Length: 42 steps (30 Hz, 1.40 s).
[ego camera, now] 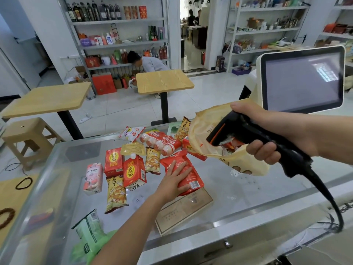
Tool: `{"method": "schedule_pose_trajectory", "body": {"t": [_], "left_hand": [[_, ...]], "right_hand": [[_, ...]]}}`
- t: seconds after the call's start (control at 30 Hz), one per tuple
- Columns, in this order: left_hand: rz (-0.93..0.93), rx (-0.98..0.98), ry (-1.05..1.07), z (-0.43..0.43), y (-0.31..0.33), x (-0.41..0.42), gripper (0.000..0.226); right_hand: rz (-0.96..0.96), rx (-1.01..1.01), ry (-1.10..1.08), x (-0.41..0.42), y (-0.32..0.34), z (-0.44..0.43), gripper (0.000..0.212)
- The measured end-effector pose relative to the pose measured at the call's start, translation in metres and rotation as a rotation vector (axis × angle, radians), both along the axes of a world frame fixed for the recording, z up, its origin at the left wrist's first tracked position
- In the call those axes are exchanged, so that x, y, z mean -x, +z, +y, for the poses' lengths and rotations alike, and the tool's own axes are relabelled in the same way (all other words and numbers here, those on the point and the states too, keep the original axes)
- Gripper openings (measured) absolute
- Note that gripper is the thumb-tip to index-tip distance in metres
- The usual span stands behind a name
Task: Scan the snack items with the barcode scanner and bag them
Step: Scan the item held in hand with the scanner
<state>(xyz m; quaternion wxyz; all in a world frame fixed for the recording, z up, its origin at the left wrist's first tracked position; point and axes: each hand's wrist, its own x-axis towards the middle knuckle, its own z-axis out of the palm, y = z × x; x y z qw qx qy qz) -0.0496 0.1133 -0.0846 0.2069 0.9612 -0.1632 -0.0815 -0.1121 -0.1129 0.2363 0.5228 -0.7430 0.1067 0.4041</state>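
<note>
Glass counter (238, 190) strewn with snack packets (116, 194) and cartons (134, 174).

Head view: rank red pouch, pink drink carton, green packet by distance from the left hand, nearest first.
1. Red pouch: directly under the left hand, palm resting on it, mid-counter.
2. Pink drink carton: off to the hand's left, past the red cartons and yellow snack bags.
3. Green packet: lowest on the counter, near edge, beside the forearm but farthest from the hand.

left grip (176, 177) flat, right grip (261, 136) clenched
</note>
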Motion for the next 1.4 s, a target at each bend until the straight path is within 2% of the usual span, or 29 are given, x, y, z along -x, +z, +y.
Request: {"method": "schedule_pose_trajectory", "body": {"t": [0.17,0.37,0.7,1.13,1.4], "left_hand": [[0.008,-0.015,0.005,-0.001,-0.001,-0.002,0.067],[0.017,-0.046,0.008,-0.001,0.005,-0.003,0.067],[0.051,-0.083,-0.006,-0.001,0.013,-0.003,0.074],[0.051,-0.086,0.014,-0.004,0.019,0.001,0.074],[0.045,-0.028,0.035,-0.004,0.015,0.000,0.075]], "right_hand": [[-0.042,0.000,0.017,-0.001,0.004,0.002,0.086],[-0.066,0.007,0.002,0.001,0.015,-0.001,0.066],[-0.053,-0.014,-0.013,0.020,0.031,-0.020,0.068],[-0.091,0.003,-0.032,0.031,0.032,-0.031,0.066],[-0.088,-0.025,-0.038,0.026,0.027,-0.031,0.066]]}}
